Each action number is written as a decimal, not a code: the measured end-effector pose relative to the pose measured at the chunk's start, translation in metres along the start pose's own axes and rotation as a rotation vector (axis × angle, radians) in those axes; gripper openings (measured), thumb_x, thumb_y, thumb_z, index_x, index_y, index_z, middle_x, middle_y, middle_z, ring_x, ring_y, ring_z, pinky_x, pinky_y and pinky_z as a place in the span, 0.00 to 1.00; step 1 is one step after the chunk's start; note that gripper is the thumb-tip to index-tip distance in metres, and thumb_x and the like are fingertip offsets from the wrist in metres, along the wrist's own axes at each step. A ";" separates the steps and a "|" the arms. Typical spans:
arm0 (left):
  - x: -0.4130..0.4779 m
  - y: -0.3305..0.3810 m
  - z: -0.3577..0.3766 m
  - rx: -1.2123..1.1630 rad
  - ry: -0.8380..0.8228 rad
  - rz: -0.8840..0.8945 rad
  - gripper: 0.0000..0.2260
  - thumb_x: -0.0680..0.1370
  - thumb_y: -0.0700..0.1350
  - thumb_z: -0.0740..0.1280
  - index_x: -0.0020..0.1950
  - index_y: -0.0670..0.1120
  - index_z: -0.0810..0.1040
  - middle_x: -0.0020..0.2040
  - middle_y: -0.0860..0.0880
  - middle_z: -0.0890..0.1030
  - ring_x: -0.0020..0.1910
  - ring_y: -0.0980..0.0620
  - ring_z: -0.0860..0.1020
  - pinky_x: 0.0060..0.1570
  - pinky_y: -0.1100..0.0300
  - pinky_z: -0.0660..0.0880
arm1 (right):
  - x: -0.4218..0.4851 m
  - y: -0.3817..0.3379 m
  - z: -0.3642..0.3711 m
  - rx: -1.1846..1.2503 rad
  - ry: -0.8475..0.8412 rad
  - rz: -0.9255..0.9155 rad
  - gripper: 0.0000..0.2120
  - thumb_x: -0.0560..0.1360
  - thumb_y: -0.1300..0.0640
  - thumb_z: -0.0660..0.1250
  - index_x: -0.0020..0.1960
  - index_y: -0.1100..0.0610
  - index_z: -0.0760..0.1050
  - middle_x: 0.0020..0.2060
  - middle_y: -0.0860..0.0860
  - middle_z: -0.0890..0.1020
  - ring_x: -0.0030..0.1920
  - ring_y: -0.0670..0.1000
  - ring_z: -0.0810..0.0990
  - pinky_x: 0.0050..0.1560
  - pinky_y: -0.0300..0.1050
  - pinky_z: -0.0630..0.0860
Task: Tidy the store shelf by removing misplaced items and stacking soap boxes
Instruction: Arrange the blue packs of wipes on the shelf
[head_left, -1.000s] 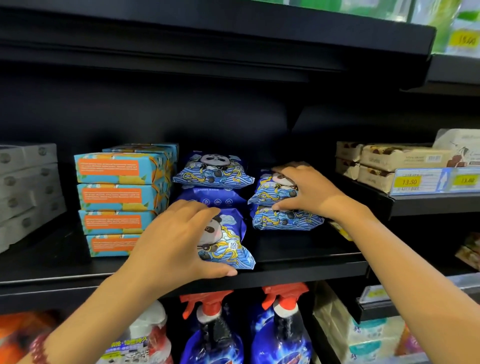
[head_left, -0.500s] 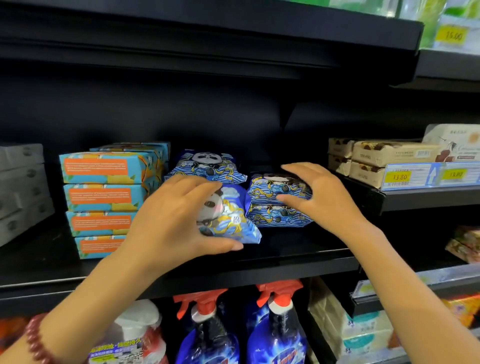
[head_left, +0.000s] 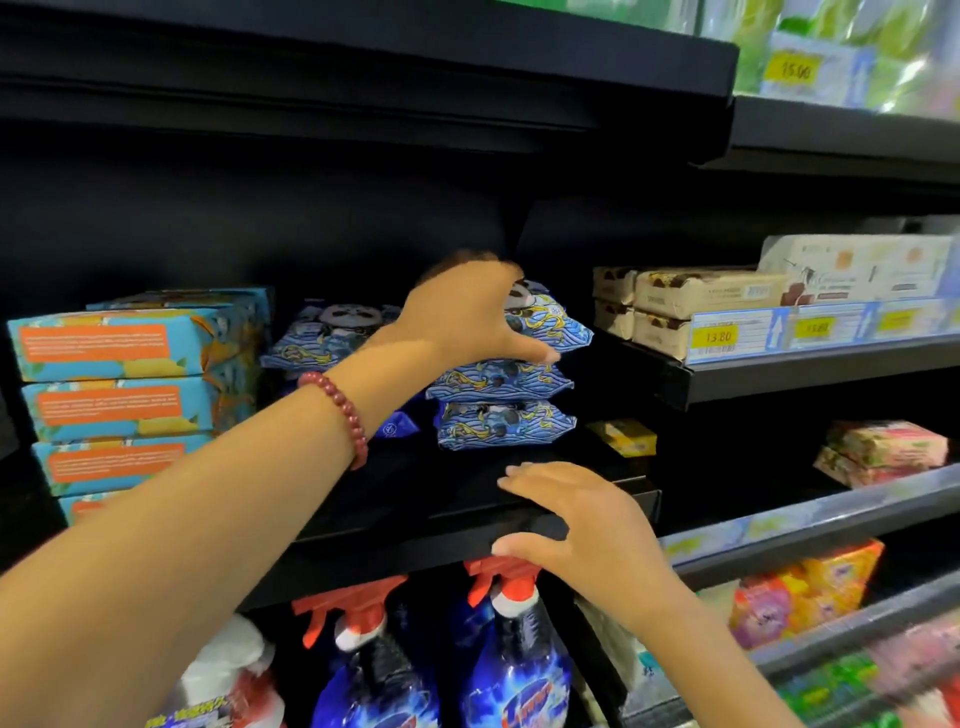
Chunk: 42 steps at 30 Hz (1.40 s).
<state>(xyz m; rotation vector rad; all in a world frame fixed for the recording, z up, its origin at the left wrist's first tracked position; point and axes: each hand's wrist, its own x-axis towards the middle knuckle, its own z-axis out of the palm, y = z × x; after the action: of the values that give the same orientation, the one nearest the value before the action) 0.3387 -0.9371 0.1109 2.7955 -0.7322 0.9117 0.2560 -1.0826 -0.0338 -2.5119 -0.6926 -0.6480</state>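
My left hand (head_left: 467, 312) grips a blue panda-print pack (head_left: 550, 325) and holds it on top of two more such packs (head_left: 504, 405) on the black shelf (head_left: 415, 540). Another panda pack (head_left: 332, 332) lies on a pile just to the left, partly hidden by my forearm. A stack of blue and orange soap boxes (head_left: 119, 395) stands at the shelf's left. My right hand (head_left: 576, 525) rests on the shelf's front edge with fingers spread, holding nothing. A small yellow box (head_left: 623, 436) sits alone at the shelf's right end.
Beige boxes (head_left: 691, 299) with yellow price tags fill the raised shelf at right. Blue spray bottles with red triggers (head_left: 509, 649) stand on the shelf below. Pink and orange packs (head_left: 883, 447) lie on lower right shelves. Green packs (head_left: 831, 47) sit on the top shelf.
My left hand lifted the front panda pack and carried it right onto the right-hand pile. My right hand left that pile and dropped to the shelf's front edge.
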 end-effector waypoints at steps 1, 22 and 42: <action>0.004 0.000 0.004 0.001 -0.021 -0.008 0.39 0.62 0.71 0.70 0.61 0.43 0.75 0.55 0.47 0.79 0.52 0.48 0.77 0.51 0.49 0.77 | -0.001 -0.001 0.000 0.003 -0.004 -0.001 0.28 0.69 0.38 0.68 0.67 0.43 0.69 0.67 0.36 0.69 0.68 0.34 0.61 0.63 0.24 0.53; -0.015 -0.023 0.005 -0.244 -0.014 -0.075 0.25 0.72 0.57 0.71 0.65 0.48 0.74 0.58 0.52 0.79 0.51 0.56 0.75 0.47 0.64 0.69 | -0.002 0.003 0.007 0.081 0.101 -0.024 0.27 0.63 0.40 0.73 0.59 0.49 0.79 0.55 0.34 0.73 0.61 0.29 0.58 0.58 0.16 0.52; -0.023 -0.027 0.005 -0.218 -0.011 -0.070 0.29 0.73 0.57 0.70 0.70 0.49 0.70 0.66 0.50 0.74 0.64 0.51 0.72 0.60 0.58 0.69 | -0.002 0.006 0.011 0.024 0.149 -0.040 0.31 0.63 0.31 0.61 0.59 0.47 0.79 0.55 0.32 0.72 0.61 0.29 0.61 0.52 0.20 0.60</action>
<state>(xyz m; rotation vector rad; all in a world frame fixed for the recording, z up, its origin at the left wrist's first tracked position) 0.3383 -0.9049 0.0953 2.6186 -0.6850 0.7559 0.2613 -1.0816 -0.0454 -2.4038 -0.6935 -0.8267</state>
